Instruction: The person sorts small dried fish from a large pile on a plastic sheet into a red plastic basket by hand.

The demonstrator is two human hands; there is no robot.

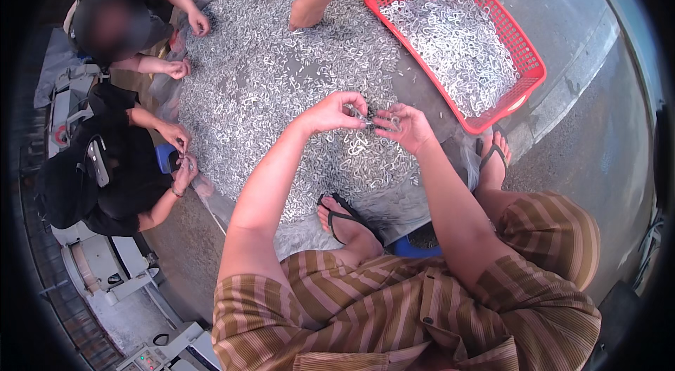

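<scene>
Two bare hands work above a spread heap of small, silvery S-shaped metal hooks [256, 100], which lies on a grey sheet [401, 209] on the floor. The left hand [329, 113] has its thumb and fingertips brought together on a few hooks; the right hand [408, 128], just beside it, faces it with fingers slightly spread, and whether these grip a hook cannot be told. Beyond the right hand, a red plastic basket [517, 55] contains more such hooks. At upper centre, a co-worker's hand [306, 12] reaches down into the heap.
</scene>
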